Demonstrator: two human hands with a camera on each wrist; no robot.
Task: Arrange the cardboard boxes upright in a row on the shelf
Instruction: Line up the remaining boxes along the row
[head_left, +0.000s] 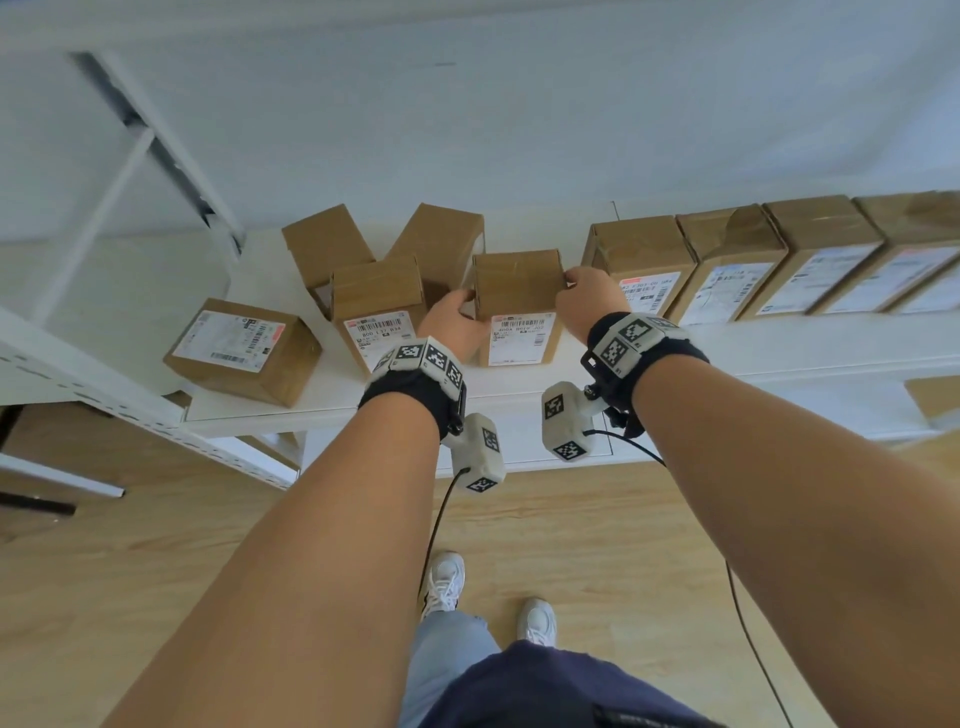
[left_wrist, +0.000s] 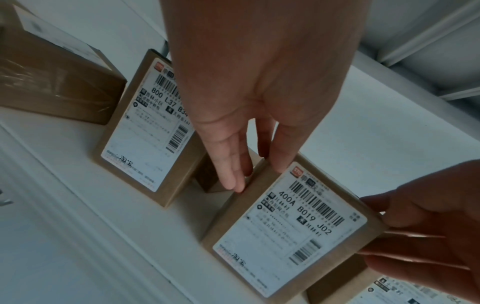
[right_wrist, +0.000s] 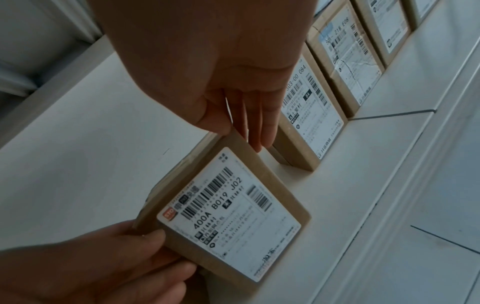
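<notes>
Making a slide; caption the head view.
Both hands, left hand and right hand, hold a labelled box upright on the shelf.

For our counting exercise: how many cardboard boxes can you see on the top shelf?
9. Four stand in a row at right, starting. One is held between both hands. Three cluster at left. One lies flat, far left. More may continue offscreen.

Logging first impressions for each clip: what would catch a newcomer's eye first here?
Both hands, left hand and right hand, grip one upright box labelled 400A B019 J02 at mid-shelf. To its right a tidy row of boxes stands upright, with a gap between. To its left a loose cluster sits at odd angles, and one box lies flat, label up.
</notes>
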